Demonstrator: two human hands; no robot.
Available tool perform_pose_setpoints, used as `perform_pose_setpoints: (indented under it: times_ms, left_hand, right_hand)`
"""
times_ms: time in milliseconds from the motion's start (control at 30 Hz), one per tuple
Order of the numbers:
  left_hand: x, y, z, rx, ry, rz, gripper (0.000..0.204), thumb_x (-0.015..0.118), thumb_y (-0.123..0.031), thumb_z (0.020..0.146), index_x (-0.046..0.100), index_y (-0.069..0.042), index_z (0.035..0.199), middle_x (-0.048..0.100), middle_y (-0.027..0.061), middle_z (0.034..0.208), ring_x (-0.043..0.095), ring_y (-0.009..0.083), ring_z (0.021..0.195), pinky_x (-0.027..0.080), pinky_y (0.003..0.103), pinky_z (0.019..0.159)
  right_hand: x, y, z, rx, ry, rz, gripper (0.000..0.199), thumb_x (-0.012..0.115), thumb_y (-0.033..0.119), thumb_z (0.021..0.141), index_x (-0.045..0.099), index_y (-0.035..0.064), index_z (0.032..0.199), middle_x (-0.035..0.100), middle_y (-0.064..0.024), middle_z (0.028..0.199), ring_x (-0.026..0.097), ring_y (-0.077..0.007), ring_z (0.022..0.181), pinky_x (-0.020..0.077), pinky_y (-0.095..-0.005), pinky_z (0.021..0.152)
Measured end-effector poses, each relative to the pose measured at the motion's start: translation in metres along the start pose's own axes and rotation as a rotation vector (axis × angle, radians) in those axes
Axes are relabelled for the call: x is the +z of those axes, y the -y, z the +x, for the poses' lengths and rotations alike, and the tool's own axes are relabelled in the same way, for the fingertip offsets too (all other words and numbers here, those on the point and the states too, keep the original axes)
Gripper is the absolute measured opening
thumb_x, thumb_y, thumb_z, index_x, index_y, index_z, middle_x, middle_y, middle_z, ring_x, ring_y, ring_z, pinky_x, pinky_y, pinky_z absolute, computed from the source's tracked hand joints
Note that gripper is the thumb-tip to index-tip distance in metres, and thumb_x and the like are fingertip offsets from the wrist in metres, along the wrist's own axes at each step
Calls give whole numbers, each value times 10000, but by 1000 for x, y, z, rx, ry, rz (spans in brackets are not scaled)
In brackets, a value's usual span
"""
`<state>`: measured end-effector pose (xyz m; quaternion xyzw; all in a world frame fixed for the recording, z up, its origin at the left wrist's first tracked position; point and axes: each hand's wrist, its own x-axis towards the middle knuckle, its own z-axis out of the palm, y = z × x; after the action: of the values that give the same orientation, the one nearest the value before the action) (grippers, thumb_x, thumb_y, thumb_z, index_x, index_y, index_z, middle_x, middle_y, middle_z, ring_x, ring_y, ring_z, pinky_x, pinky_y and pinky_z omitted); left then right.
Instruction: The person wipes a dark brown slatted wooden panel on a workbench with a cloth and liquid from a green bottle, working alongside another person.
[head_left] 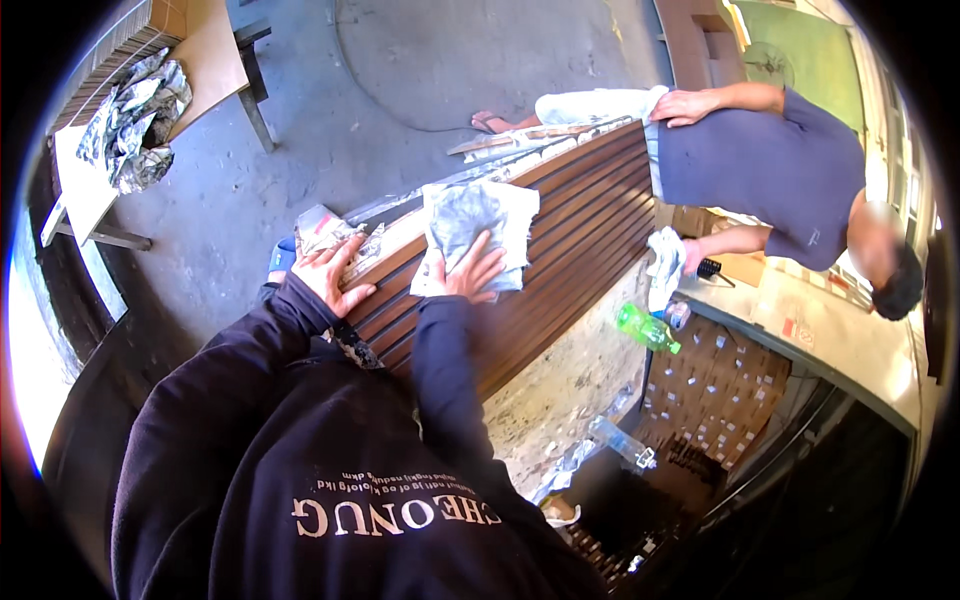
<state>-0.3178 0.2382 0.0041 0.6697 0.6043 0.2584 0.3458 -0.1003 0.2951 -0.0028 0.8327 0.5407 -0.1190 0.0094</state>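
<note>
A long, dark brown slatted wooden panel (575, 215) stretches from my body toward the far right. My left hand (328, 276) rests on its near left edge with thumb and fingers apart, beside crumpled printed paper (362, 257). Flat on a whitish cloth (482, 215) with grey smudges lies my right hand (468, 270), its fingers spread. The cloth covers part of the slats. At the panel's far end stands another person (765, 170) in a dark shirt, one hand near the panel's end and the other at a white rag (664, 262).
To the right, a green plastic bottle (645, 328) lies near a workbench (800, 345). A clear bottle (622, 443) is lower down. Crumpled dark-stained sheets (140, 120) lie on a table at the far left. A dark hose (350, 75) runs across the grey floor.
</note>
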Motion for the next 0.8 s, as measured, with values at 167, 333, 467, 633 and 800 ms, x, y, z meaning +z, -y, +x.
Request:
perform_pose_setpoints:
  times_ms: [167,333,467,633,800]
  left_hand:
    - [-4,-7,5,-94,91,-70,727,628,-469,790,404,-60,1347,549,234,1208,531,385,1118,404,426,973]
    - [3,-5,7,-28,46,-38,737,636,-469,781,408,-53,1346,576,247,1162,570,379,1069,440,409,934]
    - [-1,-3,2,-58,43,-9,748,635,-478,779,400,-58,1351,573,248,1163,573,380,1056,441,409,933]
    - [4,-5,3,-43,40,-33,731,634,-480,783,407,-77,1349,574,231,1176,568,386,1058,445,421,911]
    - [3,-1,-1,-67,65,20,757,618,-497,785,375,-88,1374,578,245,1159,576,370,1060,446,420,904]
  right_hand:
    - [-20,12,49,98,-84,-35,856,557,438,814,56,267,1488,-9,-185,1536,30,-374,1414,109,-711,1014]
    - [1,10,-5,-82,-194,-88,765,471,394,828,134,218,1491,44,-156,1544,9,-373,1418,19,-685,1035]
    - [3,15,-9,-245,-210,-101,779,497,329,799,169,148,1482,56,-142,1547,14,-348,1424,-34,-638,1061]
    - [-16,12,56,-131,-270,-149,786,496,314,806,144,135,1485,37,-139,1548,12,-331,1426,-34,-634,1062]
    - [7,20,-26,-150,-108,-71,861,493,394,746,137,145,1489,57,-138,1547,32,-337,1425,-55,-618,1068]
